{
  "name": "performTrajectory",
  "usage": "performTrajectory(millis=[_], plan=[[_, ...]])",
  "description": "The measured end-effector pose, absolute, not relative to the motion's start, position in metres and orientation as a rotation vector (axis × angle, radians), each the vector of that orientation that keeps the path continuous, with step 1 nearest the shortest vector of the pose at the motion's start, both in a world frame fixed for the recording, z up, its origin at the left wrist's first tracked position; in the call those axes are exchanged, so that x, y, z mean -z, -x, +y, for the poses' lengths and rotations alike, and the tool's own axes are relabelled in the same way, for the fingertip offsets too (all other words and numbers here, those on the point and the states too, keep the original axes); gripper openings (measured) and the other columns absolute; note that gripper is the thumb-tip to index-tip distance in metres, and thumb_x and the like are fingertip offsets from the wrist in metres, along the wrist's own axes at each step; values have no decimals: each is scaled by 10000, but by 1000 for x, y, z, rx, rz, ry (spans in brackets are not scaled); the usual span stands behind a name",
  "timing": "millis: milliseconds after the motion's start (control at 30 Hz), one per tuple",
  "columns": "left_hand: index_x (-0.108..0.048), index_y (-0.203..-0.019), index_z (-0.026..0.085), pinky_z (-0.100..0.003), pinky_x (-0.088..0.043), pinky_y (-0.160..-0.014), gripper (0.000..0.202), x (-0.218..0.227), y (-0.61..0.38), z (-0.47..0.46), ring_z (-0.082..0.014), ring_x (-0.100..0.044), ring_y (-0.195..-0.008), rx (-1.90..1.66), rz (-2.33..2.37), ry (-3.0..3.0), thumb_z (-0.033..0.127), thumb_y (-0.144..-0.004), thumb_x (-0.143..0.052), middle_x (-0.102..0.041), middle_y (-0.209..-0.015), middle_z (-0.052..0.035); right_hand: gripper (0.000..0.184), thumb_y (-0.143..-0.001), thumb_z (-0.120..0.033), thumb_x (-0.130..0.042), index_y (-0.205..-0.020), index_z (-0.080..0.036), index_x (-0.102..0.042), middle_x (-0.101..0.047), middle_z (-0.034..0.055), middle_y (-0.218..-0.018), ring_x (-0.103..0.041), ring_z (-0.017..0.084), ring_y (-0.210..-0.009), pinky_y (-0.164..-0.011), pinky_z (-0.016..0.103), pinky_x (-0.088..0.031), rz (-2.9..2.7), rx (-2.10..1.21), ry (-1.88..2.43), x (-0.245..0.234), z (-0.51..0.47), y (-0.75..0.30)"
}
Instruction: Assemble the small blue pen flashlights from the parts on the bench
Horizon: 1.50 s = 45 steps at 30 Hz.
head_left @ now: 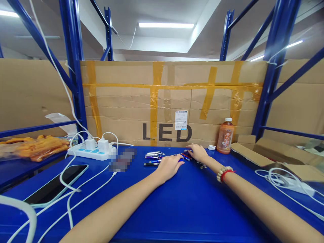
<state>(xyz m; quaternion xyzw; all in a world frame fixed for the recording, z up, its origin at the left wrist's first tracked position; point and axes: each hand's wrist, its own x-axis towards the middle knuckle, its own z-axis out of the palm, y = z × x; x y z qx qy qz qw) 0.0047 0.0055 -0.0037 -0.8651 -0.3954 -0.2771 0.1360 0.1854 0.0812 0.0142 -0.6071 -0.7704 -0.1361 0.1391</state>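
Observation:
Both my arms reach forward over a blue table. My left hand lies palm down with its fingers curled over small pen-like metal items. Several of these small torches or pens lie just left of it, silver, purple and dark blue. My right hand rests on more of these little items, red and blue ones, its fingers bent over them. What either hand grips is hidden. A bead bracelet and red string circle my right wrist.
A taped cardboard wall marked LED closes the back. An orange drink bottle stands right of my hands. A white power strip with chargers, white cables and a phone lie left. An open carton sits right.

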Motion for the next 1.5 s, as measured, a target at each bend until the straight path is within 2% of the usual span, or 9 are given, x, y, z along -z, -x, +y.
performTrajectory(millis=[67,167,333,533,733,967,1067,1200,1500], plan=[[-492,-1009,201,-263,-446,-733,254,5,-4,7,-165,-595,-818,799,-1140,2507,353,-879,-335,-635,-885,-26,306,-814,-219,-388,-1041,-211,-593,-596,75,-1068,-512,212,-1007,-783,322,-349,-2209,390,1851,-16,90,-178],[-494,-1008,205,-274,-448,-735,252,4,-4,7,-174,-593,-833,788,-1139,2505,352,-878,-336,-632,-894,-29,273,-805,-221,-404,-919,-235,-652,-646,68,-968,-546,217,-965,-763,332,-364,-2216,351,1931,-15,99,-172],[-490,-1012,209,-286,-443,-766,263,4,-4,7,-175,-586,-859,763,-1130,2565,363,-879,-322,-629,-913,-36,224,-752,-186,-473,-857,-216,-668,-664,77,-898,-586,209,-888,-727,317,-386,-2170,433,1868,-10,102,-173],[-485,-1021,210,-299,-448,-761,264,5,-4,9,-184,-586,-866,772,-1126,2570,367,-876,-331,-630,-926,-38,139,-707,-224,-532,-735,-204,-666,-673,60,-806,-605,208,-805,-649,291,-399,-2161,377,1822,-10,99,-182],[-483,-1034,225,-281,-447,-751,255,2,-4,5,-174,-590,-860,713,-1126,2616,361,-875,-335,-625,-951,-26,134,-686,-221,-536,-720,-212,-665,-680,32,-786,-606,188,-778,-635,266,-396,-2144,313,1763,-16,80,-186],[-480,-1021,219,-283,-449,-736,241,3,-6,5,-183,-595,-851,674,-1105,2600,346,-876,-336,-627,-939,-28,213,-703,-255,-480,-838,-207,-637,-646,22,-837,-581,148,-767,-600,218,-391,-2054,229,1590,-20,48,-183],[-476,-1015,211,-288,-447,-739,242,4,-6,5,-189,-590,-866,667,-1111,2591,345,-877,-329,-623,-944,-38,206,-722,-234,-452,-824,-205,-628,-623,29,-818,-569,141,-721,-577,221,-363,-2225,308,1492,-17,31,-174],[-458,-1015,196,-293,-447,-741,237,4,-6,4,-195,-586,-884,667,-1162,2573,325,-883,-308,-613,-977,-48,147,-714,-197,-458,-736,-182,-602,-601,46,-793,-557,165,-777,-646,243,-352,-2405,465,1351,-12,15,-164],[-439,-982,183,-278,-452,-651,244,0,-4,-4,-200,-612,-784,468,-1092,2570,301,-895,-244,-632,-872,-59,149,-743,-282,-488,-715,-183,-596,-605,20,-723,-539,129,-657,-569,209,-359,-2467,75,1183,-3,13,-173]])
